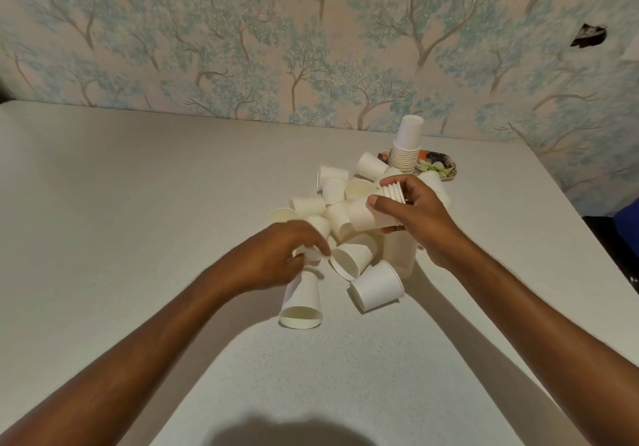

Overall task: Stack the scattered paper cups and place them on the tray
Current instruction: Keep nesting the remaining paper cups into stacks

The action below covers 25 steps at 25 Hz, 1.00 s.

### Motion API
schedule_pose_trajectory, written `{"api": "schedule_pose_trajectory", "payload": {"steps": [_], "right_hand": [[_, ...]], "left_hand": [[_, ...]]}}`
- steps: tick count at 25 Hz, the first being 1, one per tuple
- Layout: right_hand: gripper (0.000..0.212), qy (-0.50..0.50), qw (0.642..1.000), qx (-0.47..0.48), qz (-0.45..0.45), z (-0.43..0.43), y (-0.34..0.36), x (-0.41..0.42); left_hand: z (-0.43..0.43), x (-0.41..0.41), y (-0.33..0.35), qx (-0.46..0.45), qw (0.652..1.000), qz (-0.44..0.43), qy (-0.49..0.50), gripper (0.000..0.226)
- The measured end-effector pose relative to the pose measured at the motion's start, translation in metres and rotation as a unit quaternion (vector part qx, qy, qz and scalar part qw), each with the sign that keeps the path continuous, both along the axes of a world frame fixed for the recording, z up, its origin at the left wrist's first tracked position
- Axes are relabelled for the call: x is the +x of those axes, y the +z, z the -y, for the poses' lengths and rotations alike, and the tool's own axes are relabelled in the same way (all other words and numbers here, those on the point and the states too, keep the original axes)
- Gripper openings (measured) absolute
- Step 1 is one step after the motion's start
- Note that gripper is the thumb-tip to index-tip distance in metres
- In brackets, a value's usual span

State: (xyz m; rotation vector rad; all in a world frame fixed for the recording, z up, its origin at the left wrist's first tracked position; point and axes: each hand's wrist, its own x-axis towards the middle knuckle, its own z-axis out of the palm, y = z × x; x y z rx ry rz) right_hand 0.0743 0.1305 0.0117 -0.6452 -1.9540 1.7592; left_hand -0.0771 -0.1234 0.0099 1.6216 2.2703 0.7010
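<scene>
Several white paper cups point(349, 259) lie scattered in a heap at the table's middle, most on their sides. My right hand point(418, 217) holds a short stack of nested cups point(373, 212) sideways above the heap, rims toward the right. My left hand point(280, 255) is closed on the base of a single cup point(302, 298) whose open mouth faces me. A tall stack of upside-down cups point(406, 146) stands on a patterned tray point(441, 169) behind the heap.
The pale speckled table point(138, 203) meets a wall with tree-pattern wallpaper point(242, 48) at the back. The table's right edge point(587, 224) drops off to a dark area with something blue.
</scene>
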Motion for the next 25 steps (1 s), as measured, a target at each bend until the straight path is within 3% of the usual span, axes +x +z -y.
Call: {"api": "schedule_pose_trajectory", "payload": {"steps": [5, 13, 25], "right_hand": [[0.041, -0.015, 1.0, -0.012, 0.009, -0.013, -0.01, 0.011], [0.042, -0.015, 1.0, -0.022, 0.012, -0.013, -0.013, 0.013], [0.04, 0.044, 0.998, -0.039, -0.025, 0.007, -0.003, 0.015]], "left_hand": [[0.03, 0.01, -0.019, -0.163, 0.979, -0.084, -0.09, 0.071], [0.028, 0.018, -0.03, -0.164, 0.979, -0.085, -0.086, 0.071], [-0.009, -0.002, 0.008, 0.048, 0.998, 0.007, 0.048, 0.072]]}}
